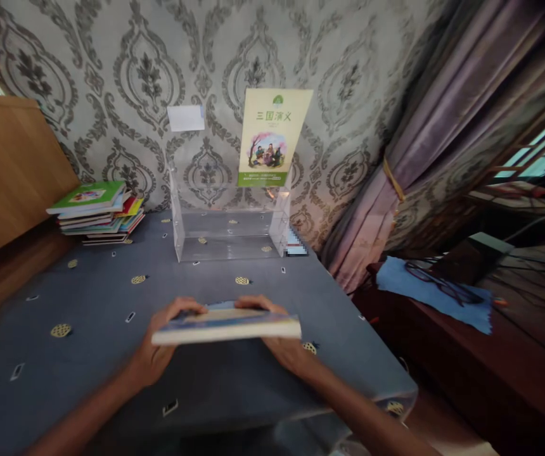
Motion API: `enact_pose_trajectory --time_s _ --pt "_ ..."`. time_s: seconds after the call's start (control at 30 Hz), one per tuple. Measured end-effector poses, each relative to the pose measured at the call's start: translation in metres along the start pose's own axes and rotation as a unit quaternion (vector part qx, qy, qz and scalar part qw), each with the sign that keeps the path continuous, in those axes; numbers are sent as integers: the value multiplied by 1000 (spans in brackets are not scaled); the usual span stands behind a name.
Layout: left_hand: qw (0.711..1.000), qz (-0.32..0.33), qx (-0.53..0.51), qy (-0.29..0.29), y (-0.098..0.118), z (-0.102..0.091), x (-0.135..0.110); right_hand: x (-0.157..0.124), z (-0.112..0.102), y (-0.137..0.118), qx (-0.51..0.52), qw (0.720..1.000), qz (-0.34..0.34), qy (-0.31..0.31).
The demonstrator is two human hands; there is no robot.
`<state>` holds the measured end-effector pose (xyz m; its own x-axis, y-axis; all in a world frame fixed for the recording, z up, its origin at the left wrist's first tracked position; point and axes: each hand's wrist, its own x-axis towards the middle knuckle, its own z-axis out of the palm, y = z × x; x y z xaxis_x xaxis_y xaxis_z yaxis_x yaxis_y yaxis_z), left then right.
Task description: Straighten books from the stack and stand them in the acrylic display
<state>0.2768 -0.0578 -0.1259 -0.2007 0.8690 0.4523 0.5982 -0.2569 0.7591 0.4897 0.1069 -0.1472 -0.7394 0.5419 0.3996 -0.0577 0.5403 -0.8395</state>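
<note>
I hold a thin book [227, 326] flat in both hands above the grey-blue tablecloth [87, 335]. My left hand [158, 345] grips its left end, fingers curled over the top edge. My right hand [279, 342] grips its right end the same way. Beyond the book stands a clear acrylic book stand [227, 234] against the wall. A yellow-green book [272, 136] stands upright in the stand's right side.
A stack of several colourful books [99, 212] lies at the back left of the table. A wooden panel [11, 164] rises on the left. To the right hang purple curtains [438, 126], and a dark side table holds a blue cloth [436, 291].
</note>
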Motion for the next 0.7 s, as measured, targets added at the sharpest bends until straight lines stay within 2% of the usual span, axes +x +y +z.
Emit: enact_pose_trajectory --time_s 0.07,0.13,0.2,0.33,0.53,0.7 --pt "989 -93 -51 100 -9 12 19 20 11 13 37 998 32 28" --pt "963 -162 -93 194 -20 23 34 36 19 25 68 996 43 48" --pt "937 -214 -148 232 -32 31 44 47 25 34 90 992 48 70" --pt "917 -249 -217 222 -50 39 52 58 30 44 103 988 68 91" --pt "912 -253 -219 238 -64 42 47 58 32 44 111 986 78 101" --pt "899 -284 -222 248 -72 42 42 54 32 36 121 986 71 94"
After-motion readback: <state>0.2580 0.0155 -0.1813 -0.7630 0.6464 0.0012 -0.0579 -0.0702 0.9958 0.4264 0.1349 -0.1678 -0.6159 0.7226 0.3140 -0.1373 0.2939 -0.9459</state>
